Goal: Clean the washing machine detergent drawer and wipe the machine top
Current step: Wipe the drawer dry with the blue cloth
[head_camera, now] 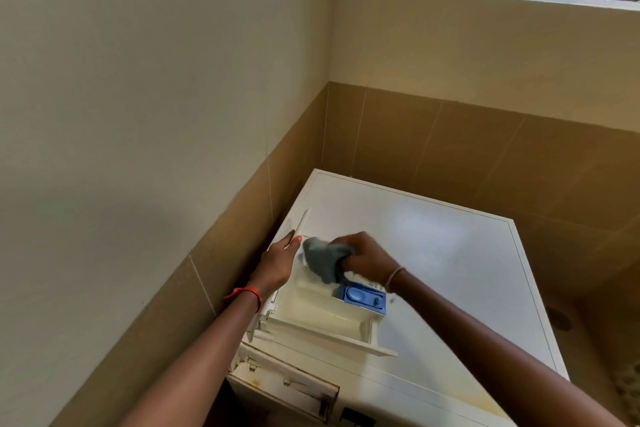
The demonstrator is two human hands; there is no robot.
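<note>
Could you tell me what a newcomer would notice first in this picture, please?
At centre, the right hand grips a grey cloth inside the white detergent drawer, which lies on the washing machine top, while the left hand holds its far end. The drawer's blue insert stands out beside the right wrist.

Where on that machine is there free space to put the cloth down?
The machine top is bare behind and right of the drawer, out to its back and right edges. Left side is crowded: drawer, left hand, right hand, cloth.
</note>
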